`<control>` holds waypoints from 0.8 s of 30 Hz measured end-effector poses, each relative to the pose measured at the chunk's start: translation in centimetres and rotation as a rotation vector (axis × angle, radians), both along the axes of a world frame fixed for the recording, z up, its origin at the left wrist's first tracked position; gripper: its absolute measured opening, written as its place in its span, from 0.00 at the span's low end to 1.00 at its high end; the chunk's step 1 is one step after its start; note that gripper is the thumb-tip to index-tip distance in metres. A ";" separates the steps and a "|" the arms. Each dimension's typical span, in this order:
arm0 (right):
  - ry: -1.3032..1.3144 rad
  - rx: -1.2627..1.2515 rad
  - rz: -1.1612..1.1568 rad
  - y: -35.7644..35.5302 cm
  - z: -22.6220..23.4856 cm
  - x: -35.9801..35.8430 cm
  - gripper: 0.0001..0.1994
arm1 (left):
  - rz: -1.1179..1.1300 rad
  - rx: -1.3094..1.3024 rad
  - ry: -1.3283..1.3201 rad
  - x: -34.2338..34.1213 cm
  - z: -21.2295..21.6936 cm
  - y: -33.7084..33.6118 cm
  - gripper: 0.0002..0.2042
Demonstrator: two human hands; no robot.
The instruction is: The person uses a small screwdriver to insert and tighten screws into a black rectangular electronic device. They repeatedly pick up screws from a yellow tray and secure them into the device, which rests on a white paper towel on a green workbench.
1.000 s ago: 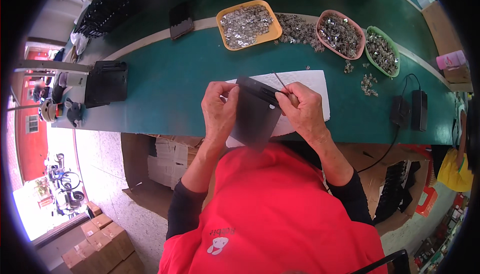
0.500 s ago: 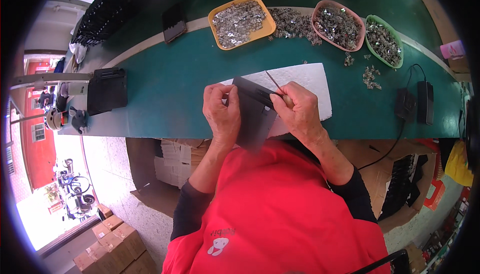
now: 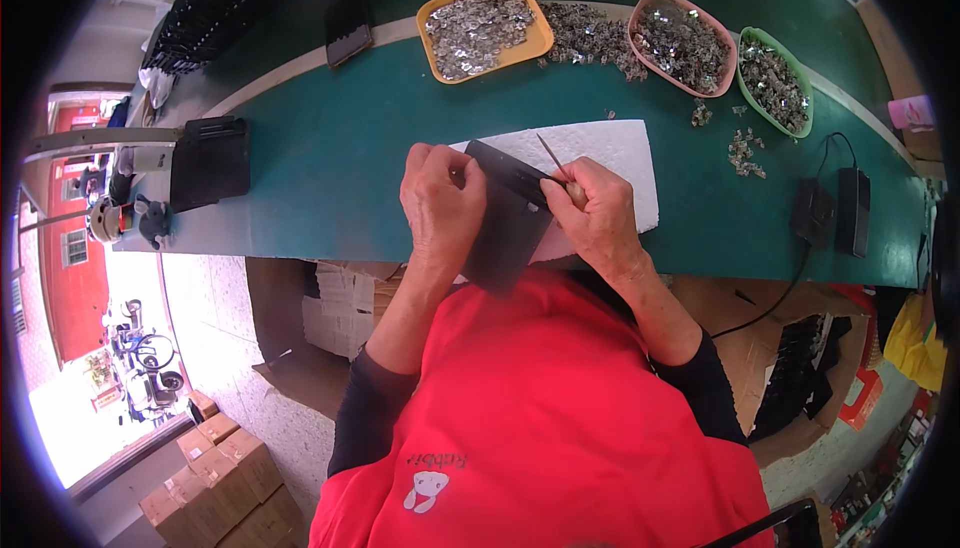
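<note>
Two hands at work on one dark flat plate above a green surface.
Left hand grips the dark plate by its upper left edge, holding it over one white foam sheet; right hand is closed around one thin pointed tool, its tip raised over the sheet. Three trays of small metal parts stand beyond: one orange tray, one pink tray, one green tray. Two black adapters lie at right.
</note>
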State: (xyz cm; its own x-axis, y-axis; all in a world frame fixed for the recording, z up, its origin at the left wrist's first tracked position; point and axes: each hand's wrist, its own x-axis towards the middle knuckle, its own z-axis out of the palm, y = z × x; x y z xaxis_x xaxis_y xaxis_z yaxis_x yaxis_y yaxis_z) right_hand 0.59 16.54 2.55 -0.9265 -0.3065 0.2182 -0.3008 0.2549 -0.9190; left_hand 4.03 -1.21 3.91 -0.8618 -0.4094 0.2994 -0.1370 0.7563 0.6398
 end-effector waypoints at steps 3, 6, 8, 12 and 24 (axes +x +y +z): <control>0.003 -0.002 0.002 0.0 0.0 0.0 0.06 | 0.019 0.053 -0.009 -0.1 -0.2 0.0 0.03; -0.003 0.006 -0.002 0.0 -0.1 -0.1 0.06 | 0.017 0.063 -0.011 -0.2 -0.3 0.0 0.04; -0.009 0.018 -0.003 0.1 -0.1 -0.1 0.06 | 0.007 0.045 -0.018 -0.3 -0.4 0.0 0.03; -0.022 0.046 0.019 0.2 0.3 -0.3 0.07 | 0.006 -0.119 -0.010 -0.2 -0.3 0.2 0.03; 0.108 0.140 0.010 0.5 1.4 -0.8 0.08 | -0.157 -0.593 -0.012 3.1 -1.2 1.1 0.19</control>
State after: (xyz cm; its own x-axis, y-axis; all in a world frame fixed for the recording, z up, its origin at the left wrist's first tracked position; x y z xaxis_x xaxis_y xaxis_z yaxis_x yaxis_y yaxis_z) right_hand -0.23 17.05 3.99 -0.8967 -0.3501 0.2711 -0.3993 0.3750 -0.8366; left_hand 7.17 -0.08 2.66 -0.9029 -0.0434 0.4276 0.0007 0.9947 0.1024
